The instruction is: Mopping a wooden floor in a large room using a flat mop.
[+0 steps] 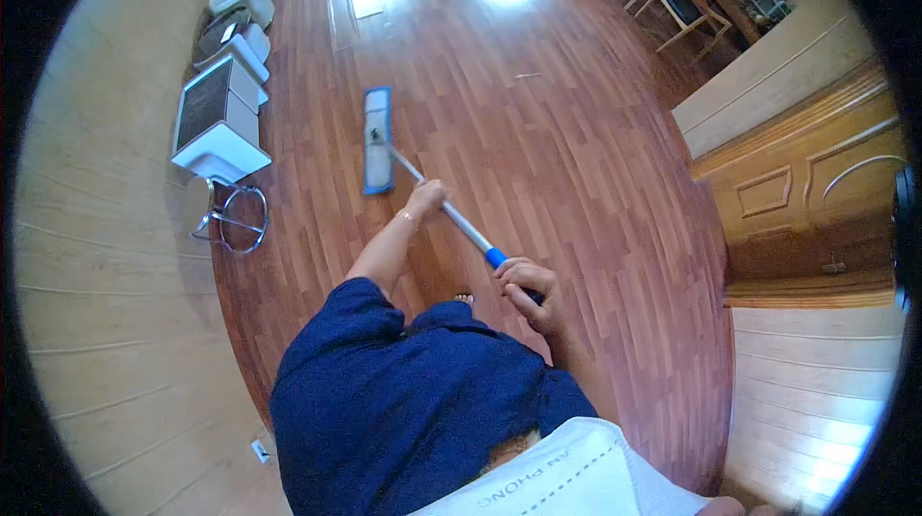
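Head view: I see the left hand (428,196) and right hand (528,287) wrapped, apart, around the flat mop (469,228), its pad (378,159) upper left of centre; probably light, stiff-poled; I'd hold mid-pole and behind the blue collar (495,257).

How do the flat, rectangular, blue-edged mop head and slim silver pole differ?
Shape: the mop head is broad; the pole is long, narrow.
Pose: the mop head lies flat on the brown floor; the pole slants up from it.
Contact: left hand and right hand grip the pole; neither touches the mop head.
Shared: both belong to one mop.
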The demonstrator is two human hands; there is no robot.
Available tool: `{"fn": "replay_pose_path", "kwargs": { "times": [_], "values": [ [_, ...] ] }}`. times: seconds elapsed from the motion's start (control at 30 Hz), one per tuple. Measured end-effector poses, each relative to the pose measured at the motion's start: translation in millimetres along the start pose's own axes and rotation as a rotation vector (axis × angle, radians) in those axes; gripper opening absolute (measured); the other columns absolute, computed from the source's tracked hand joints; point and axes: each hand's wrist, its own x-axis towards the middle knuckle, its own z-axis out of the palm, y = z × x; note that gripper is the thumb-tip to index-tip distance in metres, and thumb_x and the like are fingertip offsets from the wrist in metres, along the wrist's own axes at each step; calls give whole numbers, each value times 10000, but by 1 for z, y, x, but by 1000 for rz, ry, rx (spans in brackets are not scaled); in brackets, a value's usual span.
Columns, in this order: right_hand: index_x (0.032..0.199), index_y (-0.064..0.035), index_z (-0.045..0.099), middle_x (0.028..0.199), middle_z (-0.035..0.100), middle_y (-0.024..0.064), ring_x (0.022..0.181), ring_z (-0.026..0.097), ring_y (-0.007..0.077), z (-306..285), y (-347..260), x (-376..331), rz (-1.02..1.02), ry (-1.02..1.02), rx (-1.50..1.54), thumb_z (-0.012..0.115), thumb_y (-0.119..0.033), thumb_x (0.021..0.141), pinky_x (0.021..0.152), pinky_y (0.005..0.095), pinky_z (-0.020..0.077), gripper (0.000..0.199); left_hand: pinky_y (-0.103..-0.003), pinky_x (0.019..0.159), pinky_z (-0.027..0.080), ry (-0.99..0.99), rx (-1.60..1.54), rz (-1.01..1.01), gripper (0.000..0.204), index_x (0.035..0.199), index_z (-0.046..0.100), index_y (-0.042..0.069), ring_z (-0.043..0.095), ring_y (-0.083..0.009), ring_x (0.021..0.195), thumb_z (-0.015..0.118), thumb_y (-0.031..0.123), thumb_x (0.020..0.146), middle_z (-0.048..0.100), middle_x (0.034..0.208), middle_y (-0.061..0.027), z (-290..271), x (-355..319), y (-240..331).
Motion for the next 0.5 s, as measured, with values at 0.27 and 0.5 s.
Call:
{"fn": "replay_pose_path", "kwargs": {
  "times": [0.27, 0.5],
  "values": [
    [792, 47, 631, 864, 638, 119, 866, 605, 201, 9, 17, -14, 97, -132, 161, 598, -65, 839, 752, 312, 489, 126, -449, 641, 439, 28, 697, 121, 137, 647, 636, 180, 614, -264, 794, 684, 303, 683, 628, 730, -62, -27, -97, 14],
    [797, 19, 635, 888, 628, 73, 866, 574, 147, 12, -1, -44, 338, -79, 273, 593, -106, 862, 774, 289, 461, 147, -433, 696, 435, -47, 838, -12, 98, 714, 669, 180, 629, -273, 861, 641, 274, 722, 645, 784, -94, -15, -142, 28]
  ]
}}
